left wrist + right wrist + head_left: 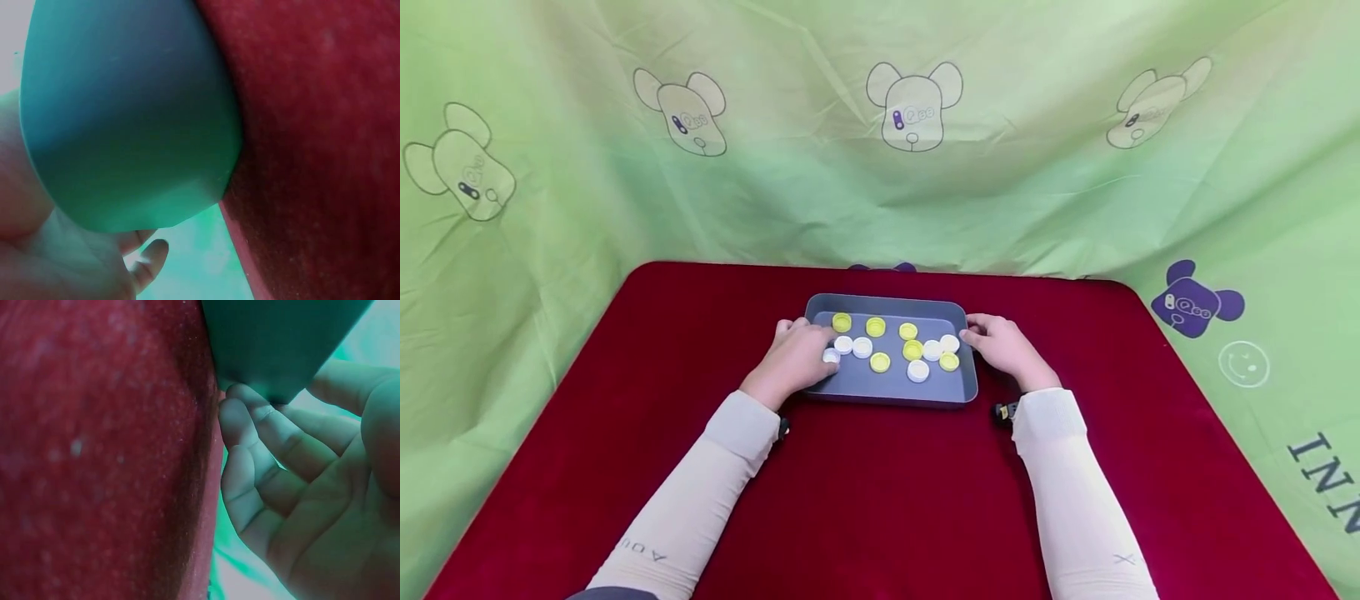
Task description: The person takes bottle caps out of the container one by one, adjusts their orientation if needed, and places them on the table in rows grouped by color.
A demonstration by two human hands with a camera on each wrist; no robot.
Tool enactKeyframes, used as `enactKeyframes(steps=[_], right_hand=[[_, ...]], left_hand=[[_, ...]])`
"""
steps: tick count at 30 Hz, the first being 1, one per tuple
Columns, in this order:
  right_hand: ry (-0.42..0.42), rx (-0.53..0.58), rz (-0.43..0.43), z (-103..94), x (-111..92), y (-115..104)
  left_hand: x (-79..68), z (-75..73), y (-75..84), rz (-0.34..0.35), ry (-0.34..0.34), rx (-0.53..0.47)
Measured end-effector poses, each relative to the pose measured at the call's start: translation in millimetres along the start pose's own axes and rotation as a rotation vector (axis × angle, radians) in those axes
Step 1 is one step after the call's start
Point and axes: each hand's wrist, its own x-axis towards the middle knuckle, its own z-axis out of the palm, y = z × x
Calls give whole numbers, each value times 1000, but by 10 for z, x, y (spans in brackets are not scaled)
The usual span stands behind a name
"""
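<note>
A grey rectangular tray (857,390) lies on the table with several white and yellow bottle caps in it. My left hand (793,354) reaches over the tray's left wall, thumb and index finger on either side of a white bottle cap (831,356). In the left wrist view, part of this hand shows behind the tray's wall (131,125), its fingertips past the corner. At the right end, my right hand (1003,343) holds the tray, thumb at the rim. Its other fingers (275,431) curl against the outside of the wall, low near the cloth.
A yellow cap (842,322) and another white cap (843,345) lie close to my left fingers. White caps (950,343) sit near the right wall. Red cloth (895,500) covers the table, and a green printed curtain (805,208) hangs behind it.
</note>
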Motion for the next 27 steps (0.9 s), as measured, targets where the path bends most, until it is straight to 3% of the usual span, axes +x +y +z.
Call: enactKeyframes(steps=[20,27], right_hand=[[-24,-51,18,-9,50,-11],[-41,-60,18,27,28,-23]], left_hand=[[3,-79,25,3,-54,-29],[-56,-127,67,55,-21,-29]])
